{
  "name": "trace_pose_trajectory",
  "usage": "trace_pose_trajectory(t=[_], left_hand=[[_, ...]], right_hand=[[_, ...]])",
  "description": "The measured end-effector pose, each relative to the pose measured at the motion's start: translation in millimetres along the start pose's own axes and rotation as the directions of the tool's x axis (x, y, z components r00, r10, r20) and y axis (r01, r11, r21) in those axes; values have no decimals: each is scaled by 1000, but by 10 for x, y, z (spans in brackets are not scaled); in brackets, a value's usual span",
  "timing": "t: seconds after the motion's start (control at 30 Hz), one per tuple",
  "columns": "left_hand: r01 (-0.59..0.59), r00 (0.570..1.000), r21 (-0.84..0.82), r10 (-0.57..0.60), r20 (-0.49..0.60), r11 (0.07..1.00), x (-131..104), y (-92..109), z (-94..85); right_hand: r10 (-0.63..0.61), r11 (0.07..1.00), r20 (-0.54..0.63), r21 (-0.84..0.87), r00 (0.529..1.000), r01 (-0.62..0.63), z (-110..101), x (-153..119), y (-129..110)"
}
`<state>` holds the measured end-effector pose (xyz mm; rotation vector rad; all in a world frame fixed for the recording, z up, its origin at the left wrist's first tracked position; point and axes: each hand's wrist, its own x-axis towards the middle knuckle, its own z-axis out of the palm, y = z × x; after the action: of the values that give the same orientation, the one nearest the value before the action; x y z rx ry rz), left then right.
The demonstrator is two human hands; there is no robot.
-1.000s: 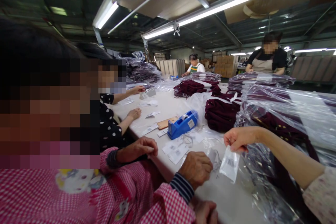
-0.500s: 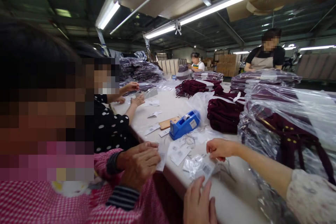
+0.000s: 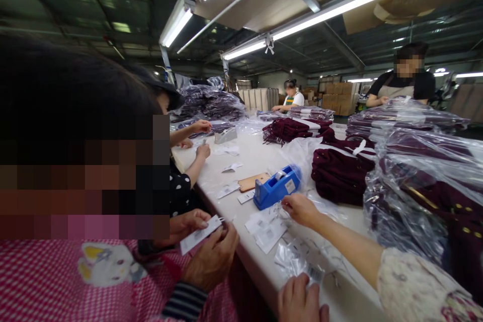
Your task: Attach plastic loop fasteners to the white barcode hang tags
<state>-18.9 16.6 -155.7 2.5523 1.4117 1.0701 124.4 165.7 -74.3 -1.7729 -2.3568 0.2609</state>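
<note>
A pale, smooth-topped desk (image 3: 256, 153) runs back from the near edge. White tags (image 3: 266, 229) with thin strings lie overlapping near its left edge, and clear packets (image 3: 290, 259), one showing a barcode, lie just nearer. Behind the tags stands a blue tape dispenser (image 3: 273, 191), with a flat tan slab (image 3: 253, 181) and a small barcode label (image 3: 246, 197) just left of it. A folded white slip (image 3: 232, 167) lies farther back, then a gray holder (image 3: 225, 135). Crumpled clear plastic (image 3: 298, 153) sits between the dispenser and a maroon garment bundle (image 3: 337, 176). Plastic-wrapped maroon garments (image 3: 426, 176) are piled along the right side, and a dark wrapped heap (image 3: 211, 103) stands at the far left.
</note>
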Motion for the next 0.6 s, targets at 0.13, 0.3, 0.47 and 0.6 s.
trace_pose_trajectory(t=[0.13,0.3,0.47,0.6], left_hand=[[34,998,-10,-35,-48,999,359,-586,-559],[-26,1000,-70,27,8,997,585,-1384,-999],[113,951,-115,-141,-275,987,455,-1312,-704],[207,915,-95,-227,-332,974,340,-858,-293]], right_hand=[[-45,999,37,-8,998,45,68,166,39],[-252,967,71,42,965,250,54,112,113],[-418,908,102,74,902,413,114,93,43],[-419,905,165,0,893,424,182,182,-31]])
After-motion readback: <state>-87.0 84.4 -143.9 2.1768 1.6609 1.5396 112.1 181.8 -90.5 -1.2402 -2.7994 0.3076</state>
